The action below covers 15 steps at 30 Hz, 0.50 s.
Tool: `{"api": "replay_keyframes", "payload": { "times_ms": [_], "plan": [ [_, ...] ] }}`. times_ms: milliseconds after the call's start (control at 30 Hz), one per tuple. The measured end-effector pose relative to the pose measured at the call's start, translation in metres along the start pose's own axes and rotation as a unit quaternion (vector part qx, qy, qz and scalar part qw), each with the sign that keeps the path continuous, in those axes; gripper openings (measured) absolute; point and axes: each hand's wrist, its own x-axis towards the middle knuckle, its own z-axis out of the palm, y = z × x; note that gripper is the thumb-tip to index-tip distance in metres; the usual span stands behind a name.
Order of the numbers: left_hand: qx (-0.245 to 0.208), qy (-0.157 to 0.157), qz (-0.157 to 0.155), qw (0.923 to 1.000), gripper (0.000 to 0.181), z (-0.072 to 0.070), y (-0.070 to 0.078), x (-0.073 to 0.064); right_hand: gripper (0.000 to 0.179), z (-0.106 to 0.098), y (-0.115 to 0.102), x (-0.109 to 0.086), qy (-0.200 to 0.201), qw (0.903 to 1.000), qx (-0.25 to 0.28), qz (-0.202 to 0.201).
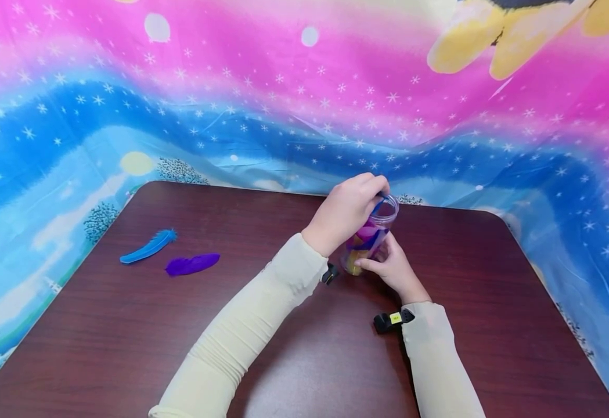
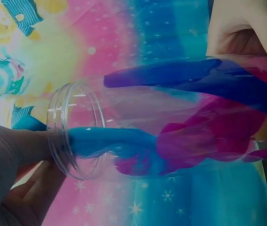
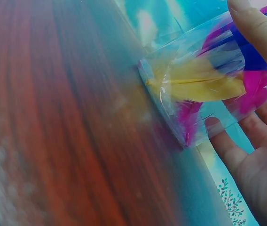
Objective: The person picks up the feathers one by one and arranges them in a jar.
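A clear plastic jar [image 1: 386,216] without a lid stands on the table, roughly upright. Curled around its lower side, my right hand [image 1: 395,271] grips it with the thumb at the front. At the jar's mouth, my left hand [image 1: 347,210] pinches a blue feather [image 2: 110,140] whose length passes inside the rim. Through the clear wall in the left wrist view show magenta feathers [image 2: 213,132] and a dark blue feather [image 2: 171,77]. Low in the jar in the right wrist view lies a yellow feather [image 3: 199,84]. The left fingertips are partly hidden behind the rim.
A light blue feather [image 1: 150,247] and a purple feather [image 1: 193,265] lie at the left of the brown table [image 1: 262,244]. A colourful printed cloth [image 1: 262,116] hangs behind and beside the table. Each wrist wears a small black camera [image 1: 388,321].
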Motion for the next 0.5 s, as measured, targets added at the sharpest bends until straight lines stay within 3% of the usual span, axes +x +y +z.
{"api": "replay_keyframes", "payload": {
  "times_ms": [200,500],
  "plan": [
    [0.009,-0.023,-0.017,0.9995,0.009,-0.0034,0.0027,0.0022,0.081,0.0,0.0007,-0.0001,0.0,1.0,0.005,-0.003],
    [-0.014,-0.012,-0.035,0.9992,0.019,-0.0076,0.0047,0.0024,0.085,0.0009,-0.003,-0.0008,0.0,1.0,0.009,0.002]
  ]
}}
